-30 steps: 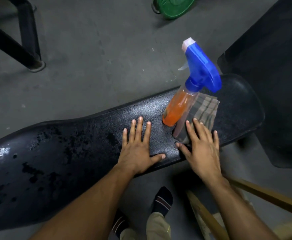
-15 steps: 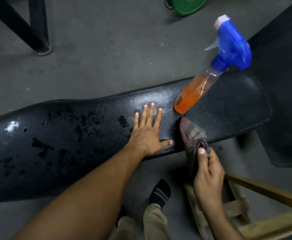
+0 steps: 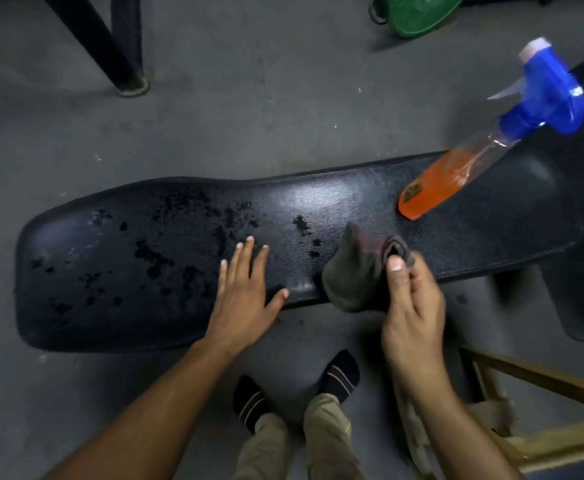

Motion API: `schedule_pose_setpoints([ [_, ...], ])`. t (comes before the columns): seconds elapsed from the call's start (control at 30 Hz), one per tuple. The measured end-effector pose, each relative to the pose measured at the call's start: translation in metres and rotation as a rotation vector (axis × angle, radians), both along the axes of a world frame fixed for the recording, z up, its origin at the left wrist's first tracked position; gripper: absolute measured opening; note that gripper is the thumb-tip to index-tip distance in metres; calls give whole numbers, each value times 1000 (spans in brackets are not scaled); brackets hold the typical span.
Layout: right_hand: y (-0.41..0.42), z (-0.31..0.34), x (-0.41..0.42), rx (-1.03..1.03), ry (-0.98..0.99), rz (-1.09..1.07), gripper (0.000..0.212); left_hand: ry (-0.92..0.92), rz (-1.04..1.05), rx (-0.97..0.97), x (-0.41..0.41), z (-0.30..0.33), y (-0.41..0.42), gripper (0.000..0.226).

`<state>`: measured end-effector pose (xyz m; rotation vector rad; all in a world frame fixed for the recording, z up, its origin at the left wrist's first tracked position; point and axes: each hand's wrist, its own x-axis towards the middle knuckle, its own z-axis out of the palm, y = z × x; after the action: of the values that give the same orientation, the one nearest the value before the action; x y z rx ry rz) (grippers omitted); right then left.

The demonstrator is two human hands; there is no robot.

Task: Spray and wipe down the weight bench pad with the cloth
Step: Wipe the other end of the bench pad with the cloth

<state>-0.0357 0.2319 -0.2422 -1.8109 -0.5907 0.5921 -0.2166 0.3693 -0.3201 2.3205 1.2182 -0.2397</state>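
Since the earlier frame the cloth (image 3: 352, 271) has left the pad, bunched in the right hand (image 3: 410, 306). Bench pad (image 3: 335, 202): firm, wet-spotted at left. Left hand (image 3: 245, 292) lies flat on it, fingers straight. Cloth: soft, light, best gripped as a wad. Spray bottle (image 3: 463, 168) stands far right.

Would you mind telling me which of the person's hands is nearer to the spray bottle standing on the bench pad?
The right hand, which grips the cloth just below and left of the spray bottle. The left hand rests flat on the bench pad, farther left.
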Motion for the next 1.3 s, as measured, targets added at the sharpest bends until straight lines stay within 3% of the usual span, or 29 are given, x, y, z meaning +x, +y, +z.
schedule_pose_setpoints([
  [0.07, 9, 12, 4, -23, -211, 37, 18, 12, 30, 0, -18, 0, 7, 83],
  [0.17, 26, 13, 4, -86, -422, 209, 24, 2, 79, -1, -37, -1, 18, 83],
  [0.33, 42, -44, -26, -651, -705, 723, 55, -23, 129, 12, -57, -1, 31, 82],
  [0.53, 38, -90, -47, -778, -673, 561, 82, 66, 72, 59, -84, -11, 60, 87],
  [0.77, 100, -109, -73, -836, -762, 492, 80, 187, -51, 50, -95, -19, 71, 88],
  [0.93, 132, -107, -84, -708, -814, 731, 72, 201, -59, 31, -93, -17, 73, 88],
  [1.1, 72, -107, -80, -655, -904, 913, 66, 188, -54, 30, -94, -20, 73, 88],
  [1.3, 44, -105, -18, -820, -906, 814, 66, 205, -55, 25, -94, -19, 73, 88],
])
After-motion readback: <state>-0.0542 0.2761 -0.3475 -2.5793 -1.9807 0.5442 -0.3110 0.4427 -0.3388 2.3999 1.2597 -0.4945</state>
